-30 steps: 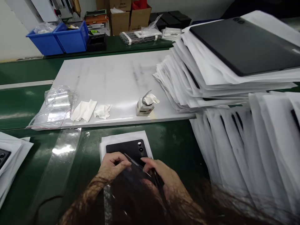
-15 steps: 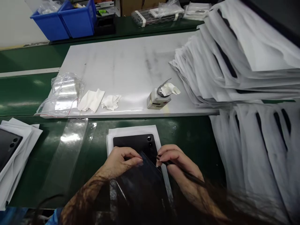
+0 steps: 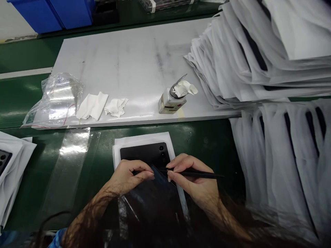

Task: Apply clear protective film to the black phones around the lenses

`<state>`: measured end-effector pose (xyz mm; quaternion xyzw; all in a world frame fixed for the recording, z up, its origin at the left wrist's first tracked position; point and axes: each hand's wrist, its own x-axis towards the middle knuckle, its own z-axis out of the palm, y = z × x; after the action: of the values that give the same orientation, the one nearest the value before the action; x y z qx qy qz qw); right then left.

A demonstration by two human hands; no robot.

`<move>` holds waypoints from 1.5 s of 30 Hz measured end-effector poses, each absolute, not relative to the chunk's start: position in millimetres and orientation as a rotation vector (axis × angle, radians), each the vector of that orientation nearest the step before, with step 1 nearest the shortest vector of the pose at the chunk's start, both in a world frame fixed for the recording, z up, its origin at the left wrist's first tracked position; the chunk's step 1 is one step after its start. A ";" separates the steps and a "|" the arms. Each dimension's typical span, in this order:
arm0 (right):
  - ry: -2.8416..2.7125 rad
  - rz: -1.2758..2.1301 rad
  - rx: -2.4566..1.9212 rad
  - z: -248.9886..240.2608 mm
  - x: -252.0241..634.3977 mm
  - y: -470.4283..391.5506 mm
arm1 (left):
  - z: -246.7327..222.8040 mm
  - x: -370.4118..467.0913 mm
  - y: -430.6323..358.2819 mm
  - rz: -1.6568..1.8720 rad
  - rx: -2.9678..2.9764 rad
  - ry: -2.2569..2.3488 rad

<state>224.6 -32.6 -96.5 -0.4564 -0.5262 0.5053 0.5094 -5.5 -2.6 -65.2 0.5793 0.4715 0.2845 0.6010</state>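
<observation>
A black panel [image 3: 142,152] with camera openings at its upper right corner lies on white wrapping [image 3: 169,139] in front of me. My left hand [image 3: 133,175] pinches the upper edge of a dark transparent film [image 3: 152,203], which is peeled up over the lower part of the panel. In my right hand [image 3: 196,177] is a thin black stick-like tool [image 3: 204,174], held almost level like a pen, its tip at the film's edge near the openings. Hair partly covers both forearms.
A bottle with a metal top [image 3: 172,101] stands on the grey board [image 3: 124,62], right of crumpled white cloths [image 3: 93,106] and a clear plastic bag [image 3: 58,100]. White-wrapped stacks [image 3: 271,144] fill the right side; another wrapped panel [image 3: 12,172] lies left. Blue bins [image 3: 69,13] sit behind.
The view has shifted, so the scene sits a little lower and further right in the earlier frame. The black tool has swung from slanted to nearly level in my right hand. My left hand keeps its pinch.
</observation>
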 end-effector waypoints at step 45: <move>-0.618 1.167 -1.181 -168.4 215.1 -12.5 | -70.8 -4.0 -5.9 0.648 1.396 1.146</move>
<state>215.1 -12.5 -168.4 -0.5161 -0.2702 0.5103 0.6326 -4.0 -5.9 -70.8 0.5958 0.4891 0.2765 0.5739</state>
